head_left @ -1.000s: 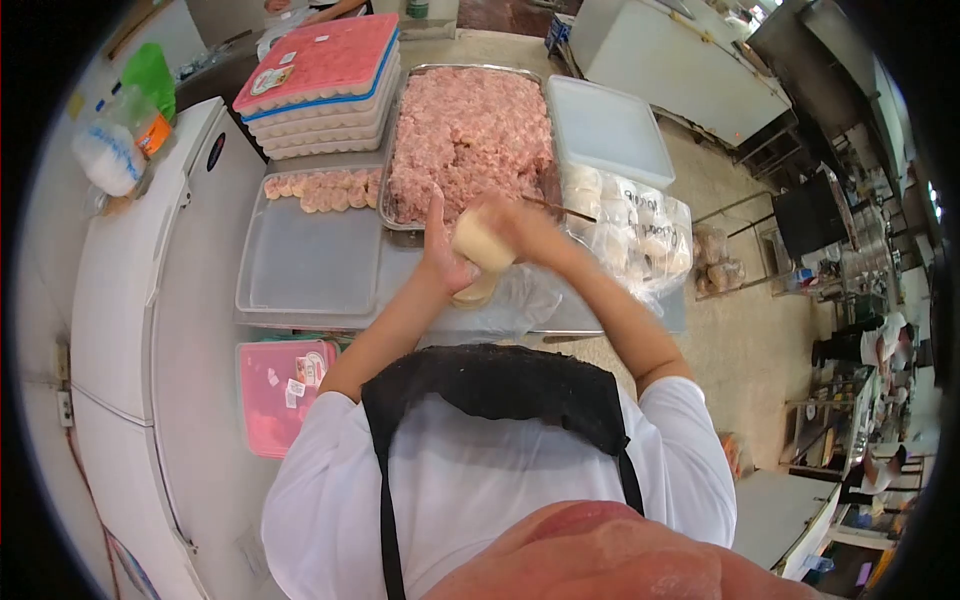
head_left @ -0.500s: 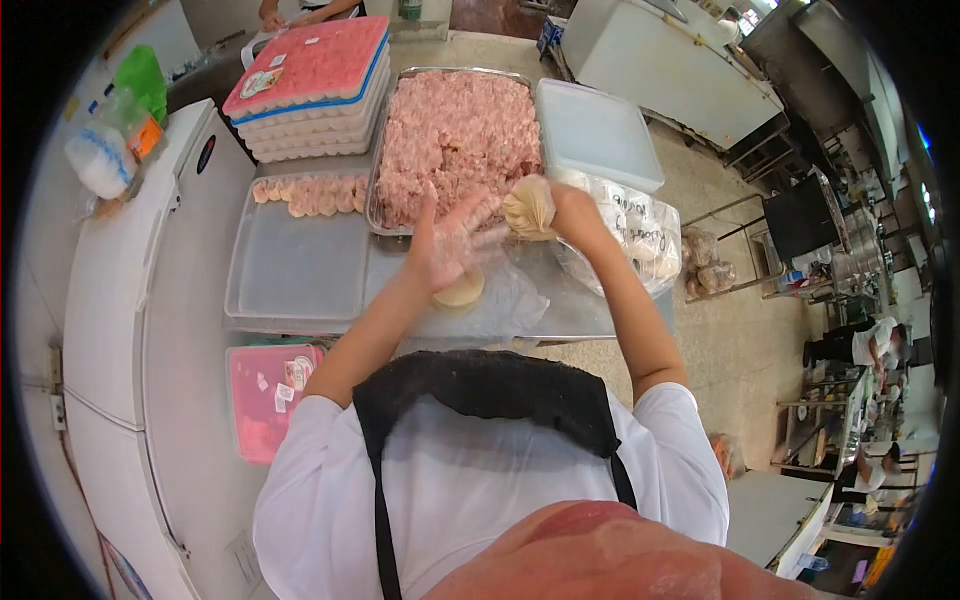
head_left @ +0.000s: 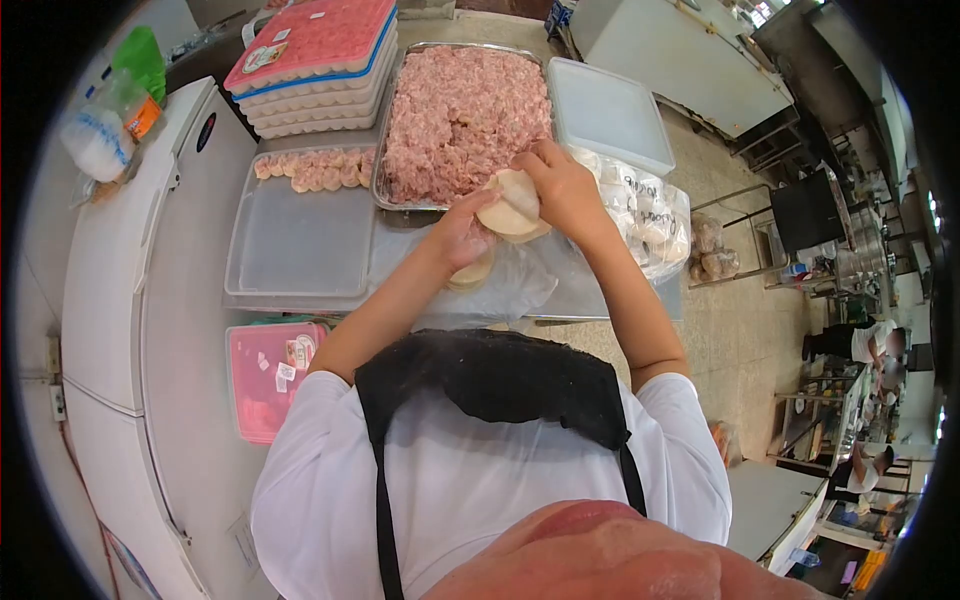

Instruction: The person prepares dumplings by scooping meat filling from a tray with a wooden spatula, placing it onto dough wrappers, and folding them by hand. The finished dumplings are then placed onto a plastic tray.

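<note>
Between my two hands are several thin round dough wrappers, pale and slightly fanned apart. My left hand is closed on their left edge. From the upper right, my right hand grips them, its fingers bent over their top edge. Below my left hand, more wrappers lie on a clear plastic bag, partly hidden by the hand. Just beyond the hands is a metal tray heaped with pink ground meat. To the left, filled dumplings line the far end of a plastic tray.
Stacked trays with a red lid stand at the back left. Right of the meat are a pale plastic container and bagged white packs. A pink-lidded box sits lower left, beside a white freezer. Co-workers stand far right.
My left hand was spread and apart from the bunched wrappers in my right hand; now both hands hold them. The wrappers have turned flatter toward me. The view has shifted slightly.
</note>
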A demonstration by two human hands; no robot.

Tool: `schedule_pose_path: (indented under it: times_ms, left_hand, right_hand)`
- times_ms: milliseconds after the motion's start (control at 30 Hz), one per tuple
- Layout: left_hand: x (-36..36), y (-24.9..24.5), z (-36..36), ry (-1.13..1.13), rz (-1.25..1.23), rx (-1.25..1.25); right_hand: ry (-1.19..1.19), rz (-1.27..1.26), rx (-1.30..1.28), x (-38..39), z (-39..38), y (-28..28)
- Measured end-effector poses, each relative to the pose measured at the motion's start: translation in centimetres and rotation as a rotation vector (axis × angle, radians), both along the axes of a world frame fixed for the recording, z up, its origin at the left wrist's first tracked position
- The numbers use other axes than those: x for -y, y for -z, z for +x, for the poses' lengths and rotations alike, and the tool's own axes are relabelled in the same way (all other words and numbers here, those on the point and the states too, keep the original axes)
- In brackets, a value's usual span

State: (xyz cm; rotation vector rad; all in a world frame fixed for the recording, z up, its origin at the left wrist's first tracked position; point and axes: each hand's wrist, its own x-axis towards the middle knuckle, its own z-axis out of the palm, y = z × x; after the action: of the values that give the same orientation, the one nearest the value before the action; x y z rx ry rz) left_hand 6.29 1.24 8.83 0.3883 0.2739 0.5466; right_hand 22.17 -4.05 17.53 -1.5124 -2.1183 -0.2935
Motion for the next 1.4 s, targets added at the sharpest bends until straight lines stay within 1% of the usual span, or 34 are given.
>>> schedule_pose_path:
  times_ms: [33,67,133,233,333,367,400,467,500,567,667,700,800,833,900,933,1000,1033,1133,1167,1200,1233,1267,1300,1333,1367,1400]
  left_hand:
    - [-0.1,0.5,0.2,-0.014,0.006,0.053]
    - [-0.2,1.0,0.3,-0.027,0.011,0.106]
    - [-0.5,1.5,0.1,-0.013,-0.003,0.100]
    - [-0.5,1.7,-0.8,-0.058,-0.033,0.079]
    - [-0.7,2.1,-1.6,-0.169,0.002,0.018]
    - [-0.7,2.2,-1.7,-0.214,0.023,-0.006]
    - [-0.8,2.4,-1.6,-0.247,0.002,-0.043]
    - [-0.8,2.4,-1.2,-0.306,-0.038,-0.117]
    - [-0.7,2.4,-1.0,-0.290,-0.014,-0.091]
    - [0.1,1.6,-0.6,-0.258,0.037,-0.041]
    - [1.5,0.4,1.0,-0.223,0.059,0.005]
    - [2.3,-0.2,1.3,-0.215,0.067,0.001]
    - [3.0,-2.5,1.2,-0.148,0.041,0.004]
    - [2.8,-2.0,1.1,-0.108,0.000,0.081]
    - [1.6,-0.4,0.6,-0.023,-0.083,0.229]
    - [1.3,-0.5,0.4,0.007,-0.048,0.292]
    - [1.5,-0.4,-0.5,0.068,0.007,0.409]
    - [1.0,0.1,-0.8,0.166,0.027,0.536]
    - [1.2,-0.9,-1.5,-0.058,-0.026,0.211]
    - [1.8,-2.2,-1.7,-0.020,0.002,0.196]
    - [2.0,-2.0,-1.5,-0.038,-0.016,0.189]
    - [1.7,-1.9,-1.2,-0.061,-0.028,0.187]
    - [1.4,-1.6,-0.9,-0.087,-0.044,0.187]
    - [1.0,-0.6,-1.1,0.049,-0.027,0.285]
    - [0.8,-0.1,-1.1,-0.013,-0.011,0.215]
    - [0.7,0.2,-1.1,-0.072,0.006,0.145]
    - [0.6,0.4,-1.0,-0.129,0.026,0.076]
  right_hand:
    - [-0.023,0.070,0.061,0.0,-0.1,0.1]
    - [-0.024,0.030,0.008,0.0,0.0,0.2]
    - [-0.028,-0.051,-0.098,0.0,0.1,0.3]
    - [0.153,-0.178,-0.658,-0.3,2.5,2.2]
    - [0.246,-0.362,-0.534,1.6,4.2,3.5]
    - [0.120,-0.397,-0.411,1.9,5.2,4.6]
    - [0.151,-0.400,-0.268,2.0,6.2,5.7]
    - [0.216,-0.398,0.018,2.4,6.7,5.9]
    - [0.219,-0.367,-0.107,2.4,6.8,6.0]
    - [0.219,-0.301,-0.358,2.4,4.3,4.2]
    - [0.032,-0.570,-0.770,0.9,3.1,6.0]
    - [-0.015,-0.603,-0.854,0.2,3.7,6.4]
    - [0.155,-0.669,-0.693,-0.9,4.8,3.7]
    - [0.205,-0.496,-0.638,-0.9,3.4,4.0]
    - [-0.001,-0.304,-0.141,-0.7,-0.9,3.7]
    - [-0.103,-0.204,0.106,-0.3,-2.8,3.5]
    - [-0.259,-0.121,0.046,2.0,-5.8,3.4]
    - [-0.333,-0.076,0.015,2.7,-6.5,3.5]
    - [-0.026,-0.139,-0.250,-1.8,-0.9,4.6]
    - [0.014,-0.164,-0.189,-1.1,-1.2,4.1]
    - [0.051,-0.185,-0.123,-0.8,-1.3,3.1]
    - [0.082,-0.201,-0.052,-0.6,-1.5,2.5]
    - [-0.030,-0.151,-0.074,0.1,-2.9,2.8]
    - [-0.143,-0.102,-0.100,1.4,-5.4,3.4]
    - [-0.256,-0.050,-0.128,2.1,-6.8,3.9]
    - [-0.097,-0.118,-0.102,1.3,-6.4,5.4]
    - [0.028,-0.178,-0.146,0.1,-5.0,6.3]
